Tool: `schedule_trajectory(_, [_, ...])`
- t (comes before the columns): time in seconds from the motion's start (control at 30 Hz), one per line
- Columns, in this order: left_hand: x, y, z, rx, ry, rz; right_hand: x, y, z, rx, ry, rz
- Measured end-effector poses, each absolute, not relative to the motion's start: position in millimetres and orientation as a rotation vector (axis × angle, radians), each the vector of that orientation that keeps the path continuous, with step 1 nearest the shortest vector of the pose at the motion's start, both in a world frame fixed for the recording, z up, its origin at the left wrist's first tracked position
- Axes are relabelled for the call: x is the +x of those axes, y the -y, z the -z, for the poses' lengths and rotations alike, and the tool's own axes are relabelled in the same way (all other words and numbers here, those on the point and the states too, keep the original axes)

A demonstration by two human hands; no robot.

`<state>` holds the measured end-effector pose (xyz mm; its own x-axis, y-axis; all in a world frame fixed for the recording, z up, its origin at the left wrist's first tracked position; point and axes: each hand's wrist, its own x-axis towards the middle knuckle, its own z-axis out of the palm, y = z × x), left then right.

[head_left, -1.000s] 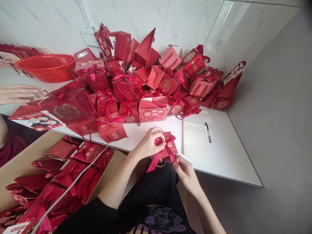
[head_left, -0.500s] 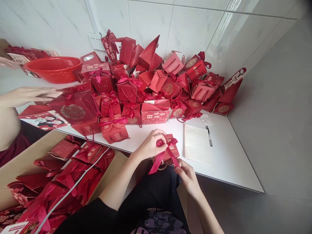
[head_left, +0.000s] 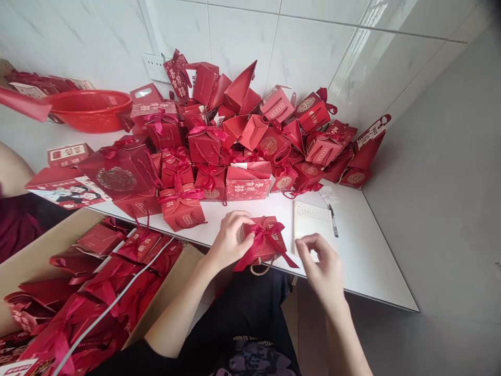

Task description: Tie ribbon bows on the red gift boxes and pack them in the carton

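Observation:
A small red gift box (head_left: 264, 245) with a tied red ribbon bow (head_left: 261, 234) lies at the near edge of the white table (head_left: 368, 261). My left hand (head_left: 229, 241) cups the box's left side, fingers curled against it. My right hand (head_left: 323, 263) hovers just right of the box above a lined notepad (head_left: 309, 219), fingers loosely spread and holding nothing. The ribbon tails hang over the table edge.
A large heap of red gift boxes (head_left: 242, 136) fills the table's back. A red basket (head_left: 90, 109) sits far left. A pen (head_left: 333, 220) lies beside the notepad. A cardboard carton (head_left: 78, 282) of finished boxes stands below left. Another person's arm (head_left: 11, 172) is at the left edge.
My right hand let go of the ribbon tail and moved right over the notepad. My left hand shifted from the bow to the box's side. The other person's hand withdrew from the table.

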<state>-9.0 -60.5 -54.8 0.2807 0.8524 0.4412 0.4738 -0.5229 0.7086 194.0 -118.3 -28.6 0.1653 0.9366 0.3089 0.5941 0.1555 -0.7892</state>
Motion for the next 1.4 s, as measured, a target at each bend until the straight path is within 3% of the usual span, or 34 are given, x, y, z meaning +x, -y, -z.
schedule_trajectory(0.17, [-5, 60, 54, 2.148, -1.198, -1.214, 161, 94, 32, -1.252, 1.897, -0.250])
schedule_trajectory(0.67, [9, 63, 64, 2.002, -1.435, -1.403, 143, 85, 47, -1.309, 1.921, 0.101])
schedule_trajectory(1.4, [13, 67, 64, 1.997, -1.345, -1.413, 144, 80, 48, -1.304, 1.979, -0.027])
